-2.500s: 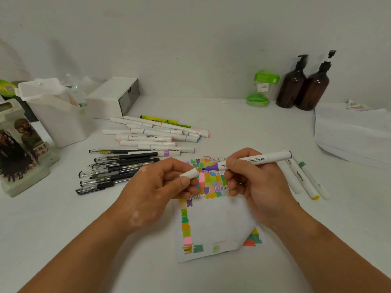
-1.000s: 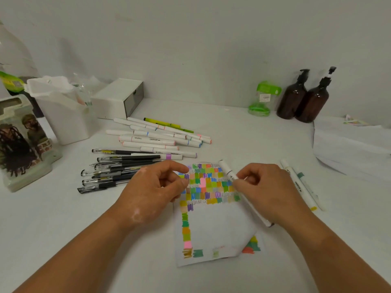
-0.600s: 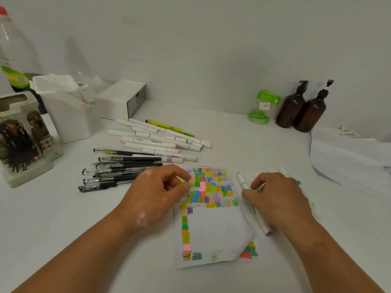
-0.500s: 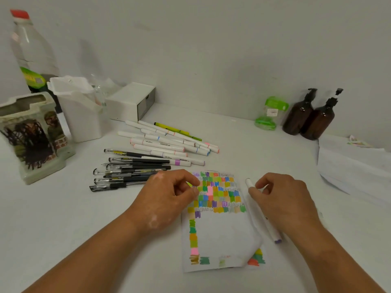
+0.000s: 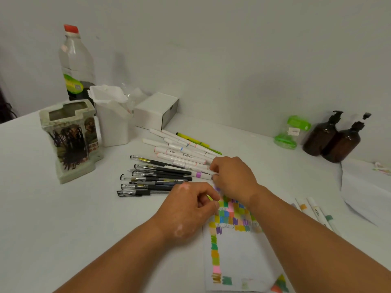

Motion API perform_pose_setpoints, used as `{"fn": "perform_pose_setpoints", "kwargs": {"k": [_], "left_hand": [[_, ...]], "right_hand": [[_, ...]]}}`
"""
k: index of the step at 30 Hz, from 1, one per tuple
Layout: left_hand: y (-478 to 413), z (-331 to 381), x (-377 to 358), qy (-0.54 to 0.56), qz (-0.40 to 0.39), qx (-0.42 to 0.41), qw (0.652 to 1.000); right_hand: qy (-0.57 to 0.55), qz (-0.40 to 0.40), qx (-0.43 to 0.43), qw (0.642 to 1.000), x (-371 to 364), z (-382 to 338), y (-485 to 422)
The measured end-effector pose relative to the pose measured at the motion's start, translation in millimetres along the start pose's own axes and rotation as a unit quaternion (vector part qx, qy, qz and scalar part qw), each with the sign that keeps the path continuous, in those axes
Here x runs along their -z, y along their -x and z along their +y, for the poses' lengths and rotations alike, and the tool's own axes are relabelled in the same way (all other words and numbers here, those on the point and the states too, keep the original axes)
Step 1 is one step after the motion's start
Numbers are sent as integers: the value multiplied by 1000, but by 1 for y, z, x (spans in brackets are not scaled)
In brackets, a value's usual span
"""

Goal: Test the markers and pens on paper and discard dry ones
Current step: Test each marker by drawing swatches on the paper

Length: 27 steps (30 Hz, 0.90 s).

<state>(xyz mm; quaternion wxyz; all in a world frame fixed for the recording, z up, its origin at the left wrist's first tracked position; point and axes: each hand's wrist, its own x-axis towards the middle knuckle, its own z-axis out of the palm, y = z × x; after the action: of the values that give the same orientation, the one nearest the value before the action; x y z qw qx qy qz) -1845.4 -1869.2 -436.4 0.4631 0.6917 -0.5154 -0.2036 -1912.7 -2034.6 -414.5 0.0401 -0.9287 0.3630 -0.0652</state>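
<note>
The test paper [image 5: 239, 250], covered in colour swatches, lies flat in front of me. My left hand [image 5: 190, 210] rests at its top left corner with fingers loosely curled, and I see nothing in it. My right hand [image 5: 232, 178] reaches over the top of the paper. Its thumb and forefinger pinch the near end of a white marker with a purple band [image 5: 198, 174]. That marker lies at the front of a pile of white markers [image 5: 182, 153]. Several black pens [image 5: 152, 178] lie left of it. A few markers [image 5: 313, 210] lie to the right of the paper.
At the back left stand a plastic bottle [image 5: 76, 60], a decorated ceramic holder [image 5: 69, 134], a white tub [image 5: 112, 115] and a white box [image 5: 156, 111]. A green container [image 5: 292, 132] and two brown pump bottles [image 5: 332, 138] stand back right. Loose white sheets [image 5: 368, 187] lie at right.
My right hand laid the capped marker down right of the paper, then moved left to the purple-banded marker in the pile. My left hand stayed at the paper's corner.
</note>
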Motion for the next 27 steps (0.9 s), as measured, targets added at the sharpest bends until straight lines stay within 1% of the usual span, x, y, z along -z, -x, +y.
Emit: {"fn": "perform_pose_setpoints", "kwargs": {"k": [2, 4, 7, 9, 11, 15, 18, 20, 22, 26, 27], "left_hand": [[0, -1, -1, 4, -7, 2, 1000], [0, 0, -2, 8, -13, 6, 1000], [-1, 0, 0, 8, -6, 5, 1000], [-1, 1, 2, 8, 4, 2, 1000], [-1, 2, 3, 6, 22, -6, 1000], [0, 5, 5, 8, 80, -18, 997], [3, 6, 6, -17, 129, -37, 991], [6, 7, 6, -76, 112, -65, 989], [9, 10, 2, -111, 64, -91, 987], [14, 16, -9, -124, -34, -117, 985], [14, 17, -10, -119, -49, -116, 985]], "right_hand": [[1, 8, -2, 1000, 1, 3, 1], [-21, 17, -5, 1000, 8, 11, 6], [-107, 35, -28, 993, 21, 28, 26], [-172, 47, -47, 983, 27, 40, 46], [-248, 53, -74, 965, 33, 51, 69], [-387, 57, -110, 914, 40, 65, 113], [-452, 42, -115, 884, 39, 69, 133], [-486, 38, -109, 867, 37, 69, 139], [-508, 31, -94, 856, 34, 67, 143], [-529, 52, -67, 844, 29, 65, 145], [-545, 64, -65, 834, 28, 64, 145]]}}
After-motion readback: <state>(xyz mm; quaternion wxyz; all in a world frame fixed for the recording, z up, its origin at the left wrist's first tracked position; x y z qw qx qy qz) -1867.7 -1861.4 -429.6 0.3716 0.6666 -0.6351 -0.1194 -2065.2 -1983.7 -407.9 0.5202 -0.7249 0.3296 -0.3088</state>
